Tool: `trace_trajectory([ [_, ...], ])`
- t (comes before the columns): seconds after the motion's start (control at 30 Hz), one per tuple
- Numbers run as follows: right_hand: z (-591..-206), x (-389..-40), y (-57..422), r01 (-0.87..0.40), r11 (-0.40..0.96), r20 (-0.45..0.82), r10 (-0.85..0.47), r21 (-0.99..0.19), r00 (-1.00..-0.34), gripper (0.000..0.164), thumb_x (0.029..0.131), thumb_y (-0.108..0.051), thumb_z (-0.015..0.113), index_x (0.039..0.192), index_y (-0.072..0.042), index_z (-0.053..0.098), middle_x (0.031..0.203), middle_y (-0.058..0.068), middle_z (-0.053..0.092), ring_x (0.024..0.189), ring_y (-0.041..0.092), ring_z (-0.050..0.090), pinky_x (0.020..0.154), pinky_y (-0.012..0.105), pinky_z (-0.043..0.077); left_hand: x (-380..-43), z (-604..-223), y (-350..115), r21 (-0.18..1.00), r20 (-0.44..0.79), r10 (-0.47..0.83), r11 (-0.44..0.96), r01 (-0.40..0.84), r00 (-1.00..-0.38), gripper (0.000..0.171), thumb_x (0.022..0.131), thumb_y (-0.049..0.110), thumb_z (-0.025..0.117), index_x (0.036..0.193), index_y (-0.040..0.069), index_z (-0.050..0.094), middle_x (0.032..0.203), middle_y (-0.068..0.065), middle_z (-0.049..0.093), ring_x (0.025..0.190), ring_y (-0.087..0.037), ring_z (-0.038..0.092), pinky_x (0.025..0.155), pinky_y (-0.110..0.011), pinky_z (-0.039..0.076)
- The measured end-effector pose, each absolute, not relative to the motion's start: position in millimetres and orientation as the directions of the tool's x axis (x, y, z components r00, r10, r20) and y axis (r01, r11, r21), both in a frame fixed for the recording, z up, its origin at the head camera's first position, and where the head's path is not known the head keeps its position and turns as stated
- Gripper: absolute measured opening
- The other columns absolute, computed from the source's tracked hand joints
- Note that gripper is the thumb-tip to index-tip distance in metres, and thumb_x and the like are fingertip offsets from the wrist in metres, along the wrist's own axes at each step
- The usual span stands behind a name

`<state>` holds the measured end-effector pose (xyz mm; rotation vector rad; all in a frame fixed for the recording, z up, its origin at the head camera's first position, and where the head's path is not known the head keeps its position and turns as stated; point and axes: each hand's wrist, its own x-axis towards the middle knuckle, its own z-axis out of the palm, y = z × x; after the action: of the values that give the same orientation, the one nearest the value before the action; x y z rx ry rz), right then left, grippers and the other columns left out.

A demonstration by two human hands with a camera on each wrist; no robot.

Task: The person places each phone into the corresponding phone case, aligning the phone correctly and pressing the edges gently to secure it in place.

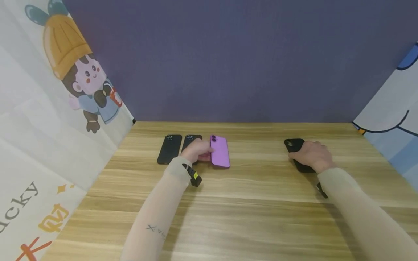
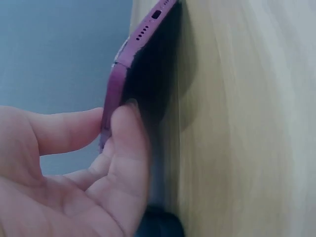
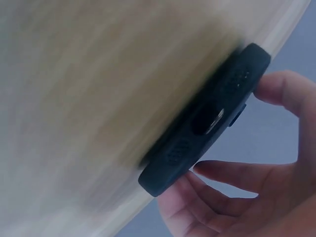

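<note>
In the head view, my left hand [image 1: 197,150] pinches the left edge of a purple phone [image 1: 221,152], camera side up. The left wrist view shows the thumb on the purple phone's back [image 2: 115,89] and a finger beneath; that phone tilts off the tabletop. Farther right, my right hand [image 1: 312,156] grips a black phone in a case [image 1: 294,145] by its sides. Its port end [image 3: 202,128] faces the right wrist camera, close over the wood. Two black phones lie left of the purple one: one in full sight [image 1: 169,149], the other [image 1: 190,140] partly behind my left hand.
The wooden tabletop [image 1: 254,195] spreads between and in front of both arms. A dark blue-grey panel [image 1: 241,61] rises along its back edge. Printed white sheets hang at the left [image 1: 42,119] and the right [image 1: 385,105].
</note>
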<state>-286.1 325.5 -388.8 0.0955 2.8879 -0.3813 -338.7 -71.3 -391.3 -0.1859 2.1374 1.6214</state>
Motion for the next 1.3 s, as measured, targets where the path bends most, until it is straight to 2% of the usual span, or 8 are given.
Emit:
trace_trajectory([
  [0.13, -389, -284, 318, 0.098, 0.958, -0.227, 0.035, -0.271, -0.973, 0.069, 0.092, -0.057, 0.06, 0.105, 0.01, 0.067, 0.114, 0.041, 0.057, 0.088, 0.048, 0.06, 0.061, 0.05, 0.052, -338, -394, -71, 0.893, -0.42, 0.175, 0.253, -0.371, -0.891, 0.024, 0.092, -0.003, 0.064, 0.116, -0.007, 0.062, 0.094, -0.014, 0.067, 0.078, -0.022, 0.067, 0.076, -0.032, 0.06],
  [0.3, -389, -283, 307, 0.082, 0.949, -0.219, 0.014, -0.304, -0.976, 0.062, 0.092, -0.056, 0.059, 0.095, 0.006, 0.068, 0.099, 0.03, 0.064, 0.076, 0.037, 0.061, 0.055, 0.042, 0.049, -335, -394, -69, 0.9, -0.411, 0.205, 0.246, -0.36, -0.888, 0.024, 0.094, -0.003, 0.062, 0.117, -0.007, 0.062, 0.094, -0.014, 0.067, 0.079, -0.022, 0.067, 0.078, -0.033, 0.06],
  [0.4, -389, -286, 302, 0.063, 0.949, -0.206, -0.002, -0.31, -0.978, 0.062, 0.092, -0.055, 0.059, 0.095, 0.006, 0.068, 0.094, 0.026, 0.066, 0.072, 0.033, 0.062, 0.055, 0.041, 0.05, -334, -393, -66, 0.903, -0.411, 0.228, 0.238, -0.358, -0.883, 0.019, 0.094, -0.004, 0.061, 0.113, -0.007, 0.063, 0.09, -0.013, 0.066, 0.076, -0.021, 0.066, 0.076, -0.033, 0.06],
  [0.63, -386, -292, 291, 0.043, 0.936, -0.193, -0.028, -0.351, -0.981, 0.054, 0.092, -0.056, 0.059, 0.079, -0.004, 0.065, 0.087, 0.018, 0.066, 0.073, 0.031, 0.059, 0.061, 0.042, 0.049, -335, -394, -58, 0.909, -0.411, 0.257, 0.187, -0.372, -0.875, 0.009, 0.093, -0.004, 0.064, 0.101, -0.006, 0.064, 0.081, -0.01, 0.065, 0.067, -0.019, 0.064, 0.072, -0.031, 0.06],
  [0.8, -382, -295, 282, 0.043, 0.916, -0.178, -0.031, -0.398, -0.984, 0.056, 0.092, -0.057, 0.06, 0.085, -0.002, 0.066, 0.09, 0.018, 0.067, 0.076, 0.031, 0.061, 0.066, 0.044, 0.05, -334, -395, -53, 0.914, -0.404, 0.289, 0.11, -0.389, -0.868, 0.012, 0.093, -0.004, 0.064, 0.104, -0.007, 0.066, 0.083, -0.011, 0.068, 0.069, -0.019, 0.066, 0.074, -0.031, 0.06],
  [0.93, -381, -294, 273, 0.046, 0.905, -0.176, -0.033, -0.424, -0.984, 0.064, 0.092, -0.058, 0.06, 0.1, 0.005, 0.067, 0.099, 0.024, 0.067, 0.08, 0.033, 0.062, 0.068, 0.045, 0.051, -331, -397, -50, 0.916, -0.397, 0.314, 0.074, -0.395, -0.862, 0.018, 0.093, -0.003, 0.064, 0.111, -0.008, 0.066, 0.088, -0.011, 0.069, 0.074, -0.02, 0.066, 0.079, -0.032, 0.06],
  [1.03, -381, -293, 265, 0.044, 0.897, -0.164, -0.032, -0.44, -0.986, 0.068, 0.091, -0.058, 0.06, 0.105, 0.008, 0.065, 0.101, 0.025, 0.066, 0.081, 0.033, 0.062, 0.068, 0.044, 0.051, -328, -398, -48, 0.92, -0.387, 0.332, 0.072, -0.386, -0.86, 0.023, 0.093, -0.002, 0.064, 0.115, -0.009, 0.064, 0.093, -0.012, 0.069, 0.079, -0.021, 0.066, 0.083, -0.034, 0.059],
  [1.3, -379, -288, 246, 0.018, 0.864, -0.091, -0.032, -0.503, -0.995, 0.058, 0.09, -0.056, 0.062, 0.094, 0.002, 0.066, 0.083, 0.014, 0.066, 0.069, 0.026, 0.059, 0.057, 0.034, 0.047, -324, -402, -43, 0.927, -0.362, 0.365, 0.048, -0.371, -0.858, 0.027, 0.093, -0.001, 0.064, 0.119, -0.01, 0.064, 0.098, -0.014, 0.068, 0.084, -0.022, 0.066, 0.088, -0.037, 0.058],
])
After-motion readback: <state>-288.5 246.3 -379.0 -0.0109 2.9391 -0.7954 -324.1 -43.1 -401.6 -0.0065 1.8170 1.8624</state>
